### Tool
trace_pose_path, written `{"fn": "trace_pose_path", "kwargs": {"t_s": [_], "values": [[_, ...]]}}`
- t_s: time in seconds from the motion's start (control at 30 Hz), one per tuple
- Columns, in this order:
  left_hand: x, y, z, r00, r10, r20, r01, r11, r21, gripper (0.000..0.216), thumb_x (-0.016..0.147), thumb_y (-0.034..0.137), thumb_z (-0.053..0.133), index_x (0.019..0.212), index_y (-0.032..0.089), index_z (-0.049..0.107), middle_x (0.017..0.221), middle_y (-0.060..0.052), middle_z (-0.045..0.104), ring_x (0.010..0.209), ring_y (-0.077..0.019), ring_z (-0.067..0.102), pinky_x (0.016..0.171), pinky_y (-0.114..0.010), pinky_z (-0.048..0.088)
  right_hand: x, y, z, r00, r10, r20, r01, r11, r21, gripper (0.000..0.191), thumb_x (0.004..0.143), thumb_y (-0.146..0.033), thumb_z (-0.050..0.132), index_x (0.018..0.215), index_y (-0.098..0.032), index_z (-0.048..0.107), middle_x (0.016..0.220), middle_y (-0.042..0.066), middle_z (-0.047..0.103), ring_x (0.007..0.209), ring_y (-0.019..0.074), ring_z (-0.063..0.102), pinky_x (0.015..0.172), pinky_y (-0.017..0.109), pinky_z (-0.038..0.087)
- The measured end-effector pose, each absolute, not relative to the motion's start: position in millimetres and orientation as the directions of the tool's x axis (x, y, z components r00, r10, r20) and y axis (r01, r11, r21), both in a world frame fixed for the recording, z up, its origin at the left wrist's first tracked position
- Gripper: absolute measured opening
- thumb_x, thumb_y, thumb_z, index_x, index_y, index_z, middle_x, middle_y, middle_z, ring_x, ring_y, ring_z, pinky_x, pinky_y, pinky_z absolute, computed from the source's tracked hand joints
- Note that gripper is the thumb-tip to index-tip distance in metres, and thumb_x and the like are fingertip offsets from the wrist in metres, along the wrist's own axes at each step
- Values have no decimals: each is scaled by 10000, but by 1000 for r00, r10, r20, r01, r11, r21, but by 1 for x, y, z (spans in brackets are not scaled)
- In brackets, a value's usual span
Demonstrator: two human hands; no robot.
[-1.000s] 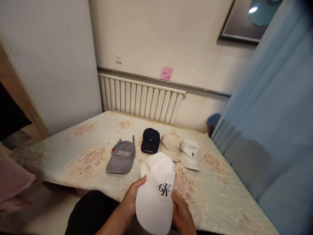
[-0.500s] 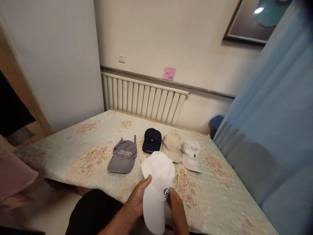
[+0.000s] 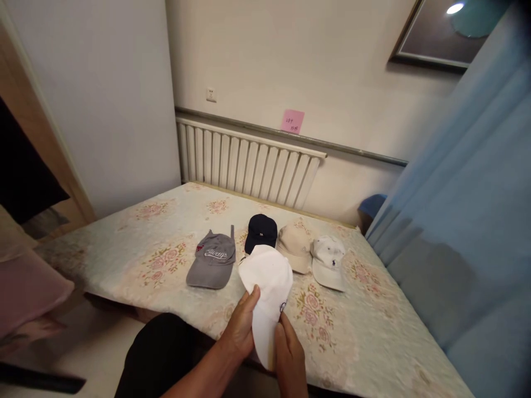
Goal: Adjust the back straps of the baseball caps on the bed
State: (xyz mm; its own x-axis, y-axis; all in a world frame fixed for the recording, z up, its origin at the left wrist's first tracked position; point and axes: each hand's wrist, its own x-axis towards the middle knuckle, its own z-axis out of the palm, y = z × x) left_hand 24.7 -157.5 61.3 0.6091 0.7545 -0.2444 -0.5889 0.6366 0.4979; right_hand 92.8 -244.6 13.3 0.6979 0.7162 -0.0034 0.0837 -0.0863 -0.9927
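Observation:
Between my two hands is a white baseball cap (image 3: 267,279), its brim pointing down toward me and a dark logo partly showing on its right side. My left hand (image 3: 243,320) grips the cap's left edge, thumb on top near where brim and crown meet. On the other side, my right hand (image 3: 289,345) holds the brim's right edge, fingers partly hidden. Beyond the held cap lie a grey cap (image 3: 213,262) with white lettering, a navy cap (image 3: 260,231), a beige cap (image 3: 294,247) and an off-white cap (image 3: 328,262) with a small dark emblem.
The caps lie on a bed with a floral cover (image 3: 365,331). Behind it, a white radiator (image 3: 249,163) runs along the wall under a pipe and a pink note (image 3: 292,121). A blue curtain (image 3: 464,221) hangs at right; a grey-white panel (image 3: 120,110) stands at left.
The white cap has turned and tilted, so its brim looks narrower and its logo is mostly covered. My right hand has moved from beside the logo down onto the brim. The view has shifted slightly.

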Motion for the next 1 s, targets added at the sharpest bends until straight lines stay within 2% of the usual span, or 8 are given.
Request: {"fn": "trace_pose_path", "kwargs": {"t_s": [0.13,0.27,0.4,0.5,0.67,0.77,0.9,1.0], "values": [[25,-158,61,583,778,-233,-604,607,516,470,801,324,659,1212,144,518,1045,-113,694,928,-240,665,878,-346,493,86,-249,4,677,729,96,235,-90,-968,530,859,-485,462,1273,-167,552,1359,102,518,1283,283,444,1073,432,349],[25,-159,61,606,768,-207,-604,613,510,433,811,334,644,1180,122,559,1038,-121,699,964,-246,655,911,-345,474,78,-254,-3,543,781,307,466,24,-885,465,906,-367,438,1334,-193,484,1400,85,469,1294,269,427,1068,441,375],[24,-164,66,659,700,-273,-542,695,473,467,823,403,610,1192,117,581,1023,-126,706,986,-256,652,941,-357,453,71,-252,-4,404,737,542,707,124,-696,499,914,-250,435,1407,-234,364,1436,75,416,1296,286,419,1043,493,407],[21,-167,74,666,647,-371,-468,750,466,480,832,460,572,1135,91,618,977,-132,716,982,-256,652,949,-346,444,70,-249,-1,260,705,660,834,180,-521,580,904,-220,451,1450,-245,256,1449,90,392,1299,314,407,1017,536,425],[19,-168,68,573,675,-464,-426,730,535,417,824,449,592,1027,91,655,846,-92,721,955,-231,650,949,-309,429,75,-244,9,126,707,696,905,205,-372,647,895,-256,477,1470,-219,182,1457,131,376,1321,333,372,1017,575,412],[18,-167,52,584,686,-435,-455,720,525,389,806,451,618,988,110,662,858,-78,713,979,-213,640,972,-288,404,77,-240,17,96,719,688,924,193,-331,638,898,-263,468,1468,-184,192,1441,144,405,1319,319,383,1019,554,419],[14,-168,48,689,643,-335,-457,744,487,400,835,467,573,1013,117,649,911,-91,708,1015,-231,630,999,-335,394,80,-235,20,73,712,698,952,159,-262,600,890,-183,444,1451,-149,232,1403,141,463,1313,278,403,1016,515,442],[12,-168,56,674,653,-347,-471,741,478,359,843,425,579,999,108,644,948,-101,709,1035,-223,627,1003,-317,401,85,-231,20,21,699,715,969,162,-187,593,873,-130,438,1438,-147,262,1380,134,492,1319,262,396,1016,506,447]]}}
